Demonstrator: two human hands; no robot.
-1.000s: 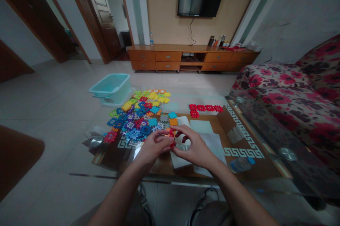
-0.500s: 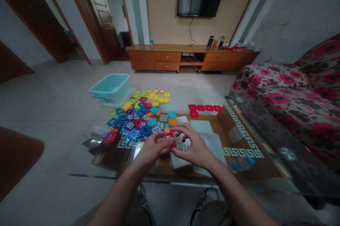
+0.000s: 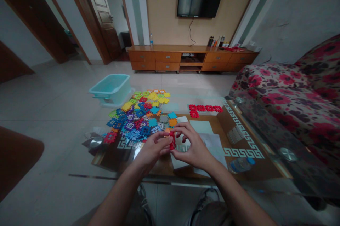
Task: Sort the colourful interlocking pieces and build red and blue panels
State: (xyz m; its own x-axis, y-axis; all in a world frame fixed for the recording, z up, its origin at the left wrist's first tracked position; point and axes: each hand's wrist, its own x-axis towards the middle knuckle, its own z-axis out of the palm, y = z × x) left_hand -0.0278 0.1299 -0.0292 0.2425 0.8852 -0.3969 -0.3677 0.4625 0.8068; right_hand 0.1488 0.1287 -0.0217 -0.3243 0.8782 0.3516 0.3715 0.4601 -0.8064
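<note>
Between my two hands, above the near part of the glass table, is a red interlocking plastic piece [image 3: 172,141], seen nearly edge-on. My left hand [image 3: 155,146] is closed on its left side, thumb against it. The thumb and bent fingers of my right hand [image 3: 190,143] pinch its top and bottom from the right; whether it is one piece or more I cannot tell. Just beyond my left hand spreads a pile of colourful interlocking pieces [image 3: 145,129]. Farther back on the right lie several joined red pieces [image 3: 201,108] in an L-shaped row.
A turquoise plastic bin [image 3: 113,90] stands beyond the pile at the left. On the right, a bottle with a blue cap [image 3: 241,165] lies near the front of the glass table [image 3: 245,141]. A flowered sofa [image 3: 292,95] flanks the table, with a TV cabinet [image 3: 167,59] behind.
The red piece between my hands has turned slightly and shows a more upright edge. My fingers have shifted a little around it; all else stays put.
</note>
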